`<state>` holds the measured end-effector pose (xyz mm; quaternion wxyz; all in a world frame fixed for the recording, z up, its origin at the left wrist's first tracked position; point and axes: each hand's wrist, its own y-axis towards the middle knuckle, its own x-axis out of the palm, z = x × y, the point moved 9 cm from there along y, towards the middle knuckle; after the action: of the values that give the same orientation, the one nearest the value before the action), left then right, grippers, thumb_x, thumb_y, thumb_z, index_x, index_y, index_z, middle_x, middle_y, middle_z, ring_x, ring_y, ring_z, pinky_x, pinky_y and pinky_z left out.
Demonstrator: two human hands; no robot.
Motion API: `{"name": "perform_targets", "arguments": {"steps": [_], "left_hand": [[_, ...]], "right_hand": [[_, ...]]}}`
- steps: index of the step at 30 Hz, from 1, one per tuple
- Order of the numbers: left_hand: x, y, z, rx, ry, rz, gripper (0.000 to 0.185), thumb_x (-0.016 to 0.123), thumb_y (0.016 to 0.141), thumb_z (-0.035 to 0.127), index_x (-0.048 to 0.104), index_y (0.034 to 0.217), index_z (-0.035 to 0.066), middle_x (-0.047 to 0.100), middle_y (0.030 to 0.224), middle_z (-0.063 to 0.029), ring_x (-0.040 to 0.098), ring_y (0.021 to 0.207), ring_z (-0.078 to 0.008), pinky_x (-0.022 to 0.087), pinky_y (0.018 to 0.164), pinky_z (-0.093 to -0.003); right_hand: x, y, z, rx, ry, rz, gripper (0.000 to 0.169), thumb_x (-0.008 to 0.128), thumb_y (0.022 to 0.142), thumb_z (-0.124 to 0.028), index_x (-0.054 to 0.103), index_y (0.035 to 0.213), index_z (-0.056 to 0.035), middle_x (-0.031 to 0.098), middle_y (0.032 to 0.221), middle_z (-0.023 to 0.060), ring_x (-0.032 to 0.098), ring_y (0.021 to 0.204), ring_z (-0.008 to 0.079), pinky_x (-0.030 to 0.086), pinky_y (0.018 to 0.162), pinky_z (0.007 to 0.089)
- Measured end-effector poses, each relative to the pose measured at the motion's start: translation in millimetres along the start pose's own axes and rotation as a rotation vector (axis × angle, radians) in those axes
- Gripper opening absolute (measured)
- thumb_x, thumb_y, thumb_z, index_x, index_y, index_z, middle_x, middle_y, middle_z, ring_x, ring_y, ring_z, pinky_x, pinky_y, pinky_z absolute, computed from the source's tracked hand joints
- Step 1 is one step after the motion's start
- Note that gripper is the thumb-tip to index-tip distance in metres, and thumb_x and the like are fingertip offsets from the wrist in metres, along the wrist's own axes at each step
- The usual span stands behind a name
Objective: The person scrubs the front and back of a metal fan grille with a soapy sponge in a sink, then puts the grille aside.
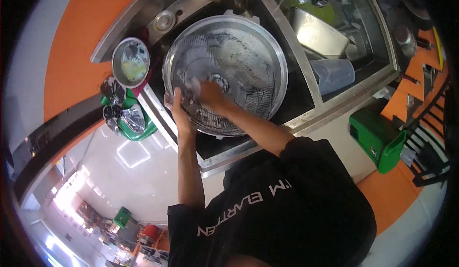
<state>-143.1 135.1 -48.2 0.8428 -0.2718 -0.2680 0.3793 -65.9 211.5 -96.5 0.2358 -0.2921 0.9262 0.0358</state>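
A large round ribbed metal pan [247, 52] with a central hub leans in the left sink basin, its face wet and darkly smudged. My left hand [178, 111] grips its rim at the lower left. Over the ribs, left of the hub, my right hand [212, 95] is pressed down, blurred. Something pale shows at its fingertips; whether it is a scrubbing pad or suds I cannot tell. A metal bowl [115, 66] of sudsy liquid with a yellow item in it stands beyond the basin's left edge.
The steel divider [304, 66] separates a right basin holding a rectangular metal container [315, 34] and a translucent plastic jug [333, 74]. A drain strainer [165, 21] lies on the back ledge. Foil-like wrapped items [133, 118] rest on a green bin at left. Another green bin [373, 134] stands at right.
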Motion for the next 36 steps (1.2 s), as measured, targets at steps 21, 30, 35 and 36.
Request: {"name": "perform_targets", "arguments": {"steps": [21,30,35,36], "left_hand": [[-19,-5,-43,0.004,-0.156,0.054,0.047,0.048,0.1,0.042,0.058,0.122,0.001,0.066,0.11,-0.0126,0.065,0.097,-0.0247,0.051,0.088,-0.0366],[-8,-6,-33,-0.089,-0.202,-0.025,0.051,0.043,0.101,0.047,0.059,0.122,0.004,0.066,0.113,-0.0128,0.065,0.1,-0.0267,0.051,0.09,-0.0401],[4,-5,-23,-0.032,-0.214,-0.053,0.056,0.047,0.098,0.05,0.055,0.128,0.004,0.063,0.119,-0.0127,0.063,0.104,-0.0274,0.051,0.091,-0.0392],[9,1,-22,-0.039,-0.243,-0.097,0.056,0.048,0.097,0.049,0.055,0.128,0.003,0.063,0.119,-0.0129,0.062,0.105,-0.0279,0.051,0.092,-0.0396]], "right_hand": [[17,-41,11,0.164,0.143,-0.224,0.021,0.065,0.09,-0.019,0.065,0.104,-0.0041,0.069,0.096,0.0126,0.068,0.079,0.0256,0.053,0.068,0.0356],[13,-41,1,-0.458,-0.06,-0.024,0.027,0.061,0.091,-0.024,0.061,0.107,-0.0028,0.067,0.086,0.0133,0.068,0.078,0.0314,0.054,0.066,0.0408],[-1,9,36,-0.004,-0.149,-0.099,0.03,0.061,0.09,-0.029,0.057,0.108,-0.005,0.069,0.091,0.0125,0.069,0.08,0.034,0.054,0.067,0.0473],[-8,20,36,0.078,-0.138,-0.056,0.03,0.06,0.091,-0.029,0.056,0.109,-0.0047,0.069,0.093,0.0127,0.069,0.082,0.0342,0.054,0.069,0.0474]]}}
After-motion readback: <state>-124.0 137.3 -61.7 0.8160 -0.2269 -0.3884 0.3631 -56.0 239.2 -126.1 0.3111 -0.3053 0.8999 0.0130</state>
